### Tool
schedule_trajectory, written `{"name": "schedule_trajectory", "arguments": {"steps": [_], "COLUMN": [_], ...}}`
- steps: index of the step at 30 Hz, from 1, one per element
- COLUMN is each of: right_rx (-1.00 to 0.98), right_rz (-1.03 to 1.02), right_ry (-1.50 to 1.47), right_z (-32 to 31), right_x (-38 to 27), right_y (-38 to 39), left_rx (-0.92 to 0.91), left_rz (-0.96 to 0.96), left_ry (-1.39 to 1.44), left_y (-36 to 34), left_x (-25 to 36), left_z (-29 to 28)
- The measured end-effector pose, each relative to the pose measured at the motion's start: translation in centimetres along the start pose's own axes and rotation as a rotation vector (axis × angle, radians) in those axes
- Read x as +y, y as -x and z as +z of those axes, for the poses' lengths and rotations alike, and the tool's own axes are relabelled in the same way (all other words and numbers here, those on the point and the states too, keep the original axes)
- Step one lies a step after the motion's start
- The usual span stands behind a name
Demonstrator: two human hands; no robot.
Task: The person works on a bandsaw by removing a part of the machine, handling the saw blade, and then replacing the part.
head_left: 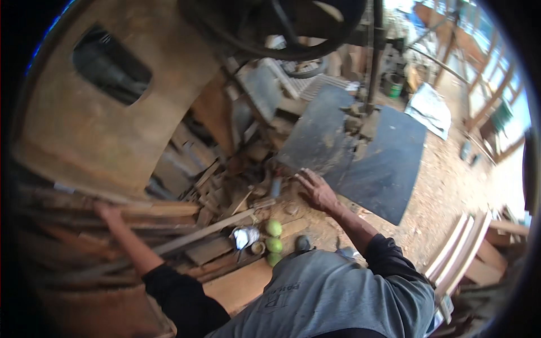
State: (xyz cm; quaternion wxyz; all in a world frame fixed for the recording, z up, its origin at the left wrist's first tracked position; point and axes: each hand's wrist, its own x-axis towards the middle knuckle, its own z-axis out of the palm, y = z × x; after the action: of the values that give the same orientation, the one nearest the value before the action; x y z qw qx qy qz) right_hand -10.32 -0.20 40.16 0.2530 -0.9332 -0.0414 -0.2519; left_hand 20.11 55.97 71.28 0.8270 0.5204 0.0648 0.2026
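Observation:
My left hand (105, 210) reaches far out to the left and touches the stacked wooden planks (163, 209). Its fingers are blurred and partly hidden, so their grip does not show. My right hand (316, 191) is open with fingers apart, at the near left edge of a dark metal saw table (389, 163). Nothing shows in that hand. Above the table a vertical post (370, 62) comes down beside a large spoked wheel (282, 28), like a band saw's. Sawdust and wood bits lie around the slot in the table.
A big brown panel with a dark opening (186, 34) fills the upper left. Offcuts (225, 191) lie heaped beside the saw. Green round fruits (274, 245) and a silvery bundle (244, 238) sit near my body. Curved pale wooden pieces (462, 248) lean at right.

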Motion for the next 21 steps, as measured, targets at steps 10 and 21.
{"name": "schedule_trajectory", "arguments": {"steps": [10, 21], "right_rx": [0.167, 0.131], "right_rz": [0.009, -0.118], "right_ry": [-0.083, -0.125], "right_z": [-7.9, -7.6], "right_x": [-4.8, -7.5], "right_y": [-2.0, -3.9], "left_rx": [0.037, -0.095], "left_rz": [0.246, 0.165], "left_ry": [-0.238, -0.003], "left_y": [4.4, 6.4], "left_x": [0.7, -0.1], "left_z": [-1.9, 2.8]}}
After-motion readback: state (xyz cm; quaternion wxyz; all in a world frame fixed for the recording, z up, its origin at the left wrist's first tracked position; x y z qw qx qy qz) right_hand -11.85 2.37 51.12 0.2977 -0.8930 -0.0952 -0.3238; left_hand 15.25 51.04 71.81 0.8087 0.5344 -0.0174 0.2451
